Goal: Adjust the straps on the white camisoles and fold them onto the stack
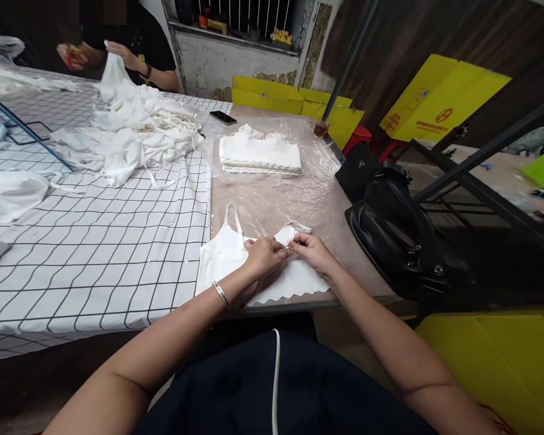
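A white camisole (224, 260) with thin straps and a wavy hem lies flat at the table's front edge. My left hand (266, 254) rests over its upper middle, fingers bent down onto the fabric near the neckline. Beside it, my right hand (311, 251) pinches the camisole's top edge by the right strap between thumb and fingers. The two hands are close together. What lies under the left fingertips is hidden. Farther back sits a neat stack of folded white garments (260, 154).
Loose white garments (149, 121) are heaped on the checked cloth (158, 241) at left. A person (136, 48) across the table holds white fabric and red-handled scissors. A black phone (223, 117) lies near the stack. Black bags (399, 229) and yellow boxes (439, 96) stand at right.
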A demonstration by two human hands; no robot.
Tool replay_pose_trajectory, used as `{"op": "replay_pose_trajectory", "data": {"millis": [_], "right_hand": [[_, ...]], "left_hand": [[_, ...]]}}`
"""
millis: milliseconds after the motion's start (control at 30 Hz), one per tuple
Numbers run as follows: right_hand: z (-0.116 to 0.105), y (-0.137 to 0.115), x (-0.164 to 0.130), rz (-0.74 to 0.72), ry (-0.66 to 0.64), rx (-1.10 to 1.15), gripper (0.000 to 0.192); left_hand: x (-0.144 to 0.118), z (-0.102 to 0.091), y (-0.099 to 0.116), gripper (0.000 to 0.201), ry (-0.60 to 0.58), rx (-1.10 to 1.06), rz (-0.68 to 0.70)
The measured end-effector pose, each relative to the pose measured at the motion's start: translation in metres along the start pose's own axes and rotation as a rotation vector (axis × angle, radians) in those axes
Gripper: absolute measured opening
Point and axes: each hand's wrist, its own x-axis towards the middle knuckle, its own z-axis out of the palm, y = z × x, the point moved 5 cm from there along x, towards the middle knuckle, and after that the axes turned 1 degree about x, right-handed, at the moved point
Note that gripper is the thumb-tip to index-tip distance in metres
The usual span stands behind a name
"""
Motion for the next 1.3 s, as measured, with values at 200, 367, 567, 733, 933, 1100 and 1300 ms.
{"op": "replay_pose_trajectory", "data": {"millis": [200,367,567,733,933,1100,1300], "right_hand": [[-0.004,-0.001,0.001,-0.054,-0.007,-0.116,0.028],[-0.017,-0.009,0.003,-0.188,0.088,-0.349,0.017],[-0.007,-0.003,0.004,0.019,0.019,0.048,0.025],[-0.009,-0.027,0.044,0.135,0.055,0.309,0.024],[-0.009,-0.061,0.104,0.232,-0.001,-0.177,0.013],[-0.044,-0.060,0.073,0.244,0.093,-0.436,0.042],[-0.079,-0.005,-0.027,0.240,0.109,-0.812,0.036]], "left_hand": [[0.001,0.001,-0.003,0.025,0.014,-0.016,-0.005],[0.002,0.002,-0.003,0.024,0.009,-0.035,0.005],[-0.003,0.006,-0.002,0.021,0.002,0.222,0.098],[0.002,0.006,0.000,0.018,-0.041,0.332,0.069],[0.007,0.002,0.005,0.031,-0.003,0.426,0.052],[-0.060,-0.055,-0.032,0.039,0.355,0.532,0.007],[-0.130,-0.088,-0.086,0.033,0.346,0.638,-0.330]]}}
